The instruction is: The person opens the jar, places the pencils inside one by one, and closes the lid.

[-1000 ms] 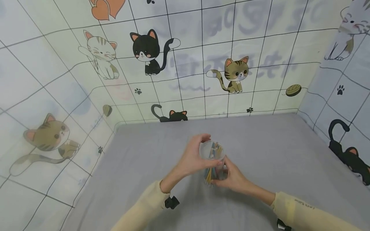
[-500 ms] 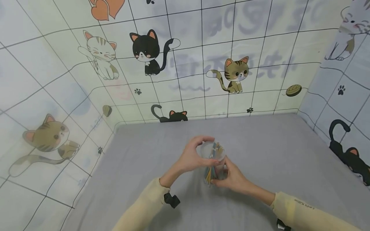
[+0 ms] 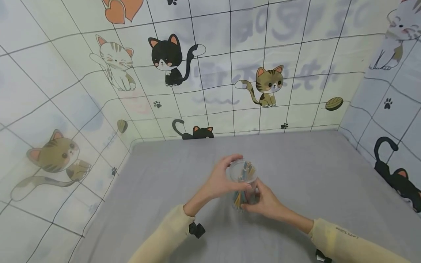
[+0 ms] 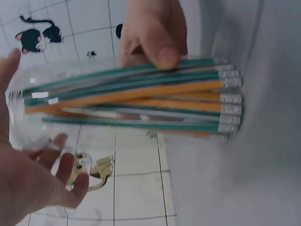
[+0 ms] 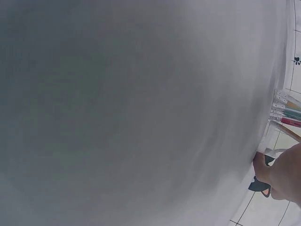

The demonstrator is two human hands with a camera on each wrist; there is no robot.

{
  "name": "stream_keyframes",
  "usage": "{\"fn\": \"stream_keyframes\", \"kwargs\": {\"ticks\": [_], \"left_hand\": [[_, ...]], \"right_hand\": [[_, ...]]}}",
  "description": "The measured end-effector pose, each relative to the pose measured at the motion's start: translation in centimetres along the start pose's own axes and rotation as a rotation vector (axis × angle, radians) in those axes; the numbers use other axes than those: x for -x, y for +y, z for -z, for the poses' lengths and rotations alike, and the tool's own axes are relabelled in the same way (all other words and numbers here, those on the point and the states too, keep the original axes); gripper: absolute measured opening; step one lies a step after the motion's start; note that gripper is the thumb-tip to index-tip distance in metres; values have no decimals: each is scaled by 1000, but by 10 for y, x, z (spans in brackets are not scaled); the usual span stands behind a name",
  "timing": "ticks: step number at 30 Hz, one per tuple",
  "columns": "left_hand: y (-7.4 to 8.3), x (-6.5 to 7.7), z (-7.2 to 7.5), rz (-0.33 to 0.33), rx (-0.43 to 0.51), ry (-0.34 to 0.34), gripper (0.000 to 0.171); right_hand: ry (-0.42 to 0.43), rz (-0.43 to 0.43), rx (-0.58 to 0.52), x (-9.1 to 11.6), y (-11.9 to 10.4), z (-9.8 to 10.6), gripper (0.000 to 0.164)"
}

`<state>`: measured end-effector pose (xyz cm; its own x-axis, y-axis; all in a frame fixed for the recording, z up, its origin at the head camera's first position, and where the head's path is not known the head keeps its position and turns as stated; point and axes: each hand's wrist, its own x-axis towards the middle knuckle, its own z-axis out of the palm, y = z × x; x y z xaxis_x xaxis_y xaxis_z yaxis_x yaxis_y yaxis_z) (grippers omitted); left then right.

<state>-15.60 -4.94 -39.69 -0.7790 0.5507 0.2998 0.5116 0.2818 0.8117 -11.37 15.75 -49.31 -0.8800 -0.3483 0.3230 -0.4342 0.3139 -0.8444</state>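
A clear cylindrical plastic jar (image 4: 94, 136) holds several pencils (image 4: 141, 101), mostly green and yellow-orange, their metal ferrules at the jar's bottom end. In the head view it stands upright just above or on the grey cloth; I cannot tell which. My left hand (image 3: 220, 180) curves its fingers and thumb round the clear round lid (image 3: 236, 171) at the top. Lower down, my right hand (image 3: 268, 202) grips the jar's side, thumb in front. In the right wrist view, only part of the right hand (image 5: 287, 172) and the ferrule ends of the pencils show, at the right edge.
A grey cloth (image 3: 171, 164) covers the table. Light curtains (image 3: 210, 73) printed with grid lines and cartoon cats rise at the back and both sides. Each cream sleeve carries a black wrist camera (image 3: 196, 230).
My left fingertips shift a little to the right along the lid's rim, then slightly back. The lid's top tilts slightly. My right hand stays nearly still on the jar.
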Motion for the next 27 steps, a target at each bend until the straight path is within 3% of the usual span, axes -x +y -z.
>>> {"fn": "stream_keyframes", "kwargs": {"ticks": [4,18,22,27], "left_hand": [[2,3,-6,53,2,48,73],[-10,-9,12,-50,125,-207,64],[-12,-10,12,-39,126,-229,66],[-14,-6,8,-13,77,-200,73]], "right_hand": [[-8,-5,1,1,2,0,82],[-144,7,-16,-4,3,11,81],[-169,1,-16,-6,5,14,81],[-159,5,-6,-5,8,13,85]]}}
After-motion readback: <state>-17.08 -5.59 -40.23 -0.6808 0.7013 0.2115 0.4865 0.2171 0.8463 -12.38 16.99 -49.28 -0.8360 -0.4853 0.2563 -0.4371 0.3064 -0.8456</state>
